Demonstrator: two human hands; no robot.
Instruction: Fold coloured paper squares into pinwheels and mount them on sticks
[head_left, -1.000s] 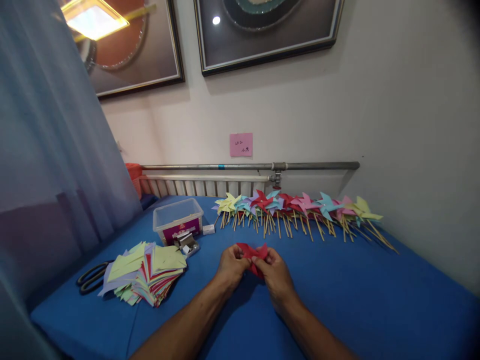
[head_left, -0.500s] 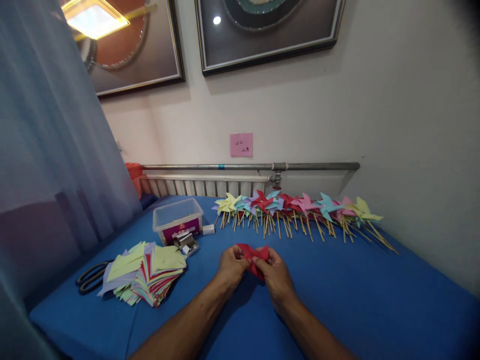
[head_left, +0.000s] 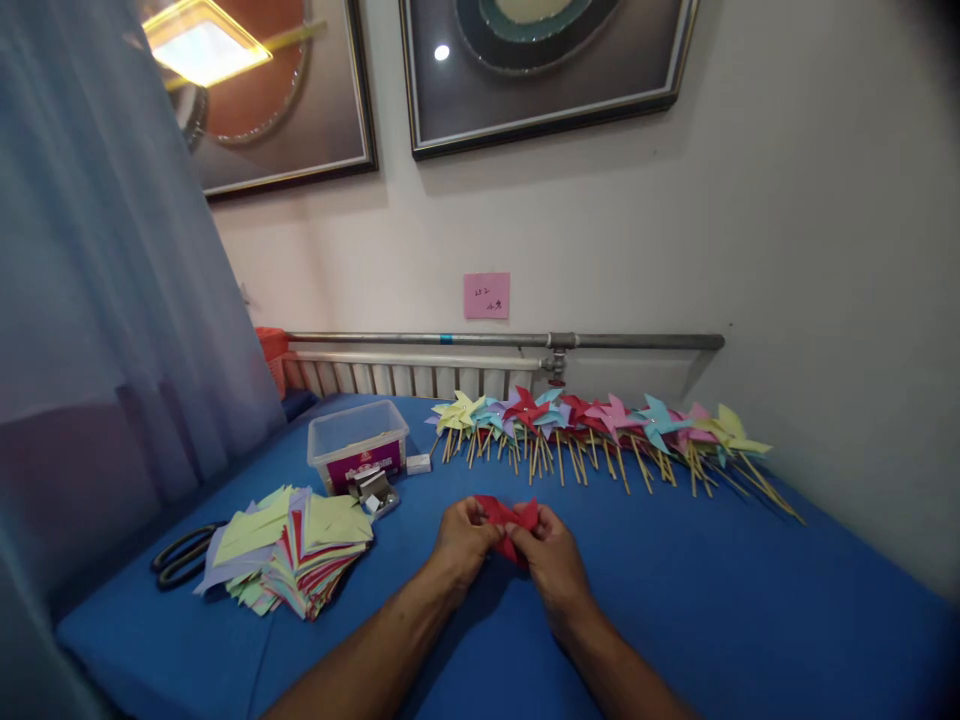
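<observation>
Between my two hands is a red paper pinwheel [head_left: 511, 548], its corners folded in toward the middle, with no stick visible on it. My left hand [head_left: 466, 540] pinches its left side, thumb near the centre. On the other side, my right hand [head_left: 553, 552] grips the right part, its thumb also pressed close to the middle. Both hands are closed on the paper just above the blue cloth [head_left: 480, 660]. Fingers cover part of the centre, so the fold there is partly hidden.
Left of my hands lie a stack of coloured paper squares [head_left: 300, 545] and black-handled scissors [head_left: 184, 555]. Behind them stand a clear plastic box [head_left: 358, 440], a small opened box [head_left: 375, 492] and a white box [head_left: 418, 464]. Pinwheels on sticks [head_left: 592, 420] line the wall side.
The view has tilted slightly, so everything sits a little lower. Both hands keep their hold on the red paper, with only tiny shifts of the fingers.
</observation>
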